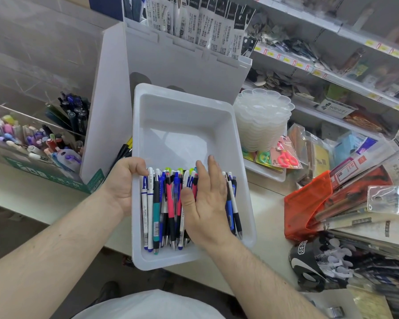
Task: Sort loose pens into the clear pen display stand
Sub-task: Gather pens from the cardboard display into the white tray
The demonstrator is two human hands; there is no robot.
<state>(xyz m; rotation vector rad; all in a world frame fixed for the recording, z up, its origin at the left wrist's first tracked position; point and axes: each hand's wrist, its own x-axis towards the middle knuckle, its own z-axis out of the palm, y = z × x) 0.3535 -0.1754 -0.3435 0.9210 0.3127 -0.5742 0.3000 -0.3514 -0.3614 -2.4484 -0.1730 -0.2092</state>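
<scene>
White tray (184,107) is the landmark, sitting on the counter with its far half bare; behind its far rim stands a tall frosted display stand (171,56) with packaged refills in the top slots, and off its left rim a clear stand (55,125) already holding pens upright. Loose pens (161,203) fill the near half of the tray, packed side by side, long axes running near-to-far, tips toward the near rim and clicker ends toward the far. Left hand (122,183) grips the tray's left rim, fingers curled over the edge beside the outermost pens. Right hand (205,201) lies flat on top of the pile right of centre, fingers straight and spread, gripping nothing. Judgement: right hand is the picker; pens lie directly under its fingers and parallel to them, so curling down across the barrels should gather a few
</scene>
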